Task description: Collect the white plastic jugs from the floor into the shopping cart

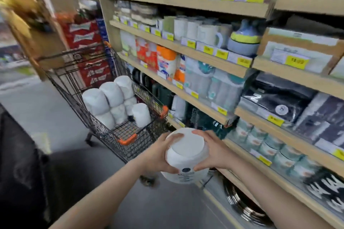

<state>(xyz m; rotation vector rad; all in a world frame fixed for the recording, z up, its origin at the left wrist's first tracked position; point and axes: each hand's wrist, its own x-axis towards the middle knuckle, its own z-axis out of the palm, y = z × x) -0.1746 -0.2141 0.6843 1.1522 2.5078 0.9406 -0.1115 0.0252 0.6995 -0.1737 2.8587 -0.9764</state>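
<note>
I hold a white plastic jug in the air in front of me, its base turned toward the camera and a dark label low on its side. My left hand grips its left side and my right hand grips its right side. Ahead and to the left stands a black wire shopping cart with orange corner guards. Several white jugs lie stacked inside the cart basket, and one more stands near its right wall. The held jug is just short of the cart's near corner.
Wooden store shelves packed with mugs, bottles and boxes run along the right, with yellow price tags. Stacked red beverage cases stand behind the cart. Grey floor stretches to the left. A dark blurred shape fills the lower left.
</note>
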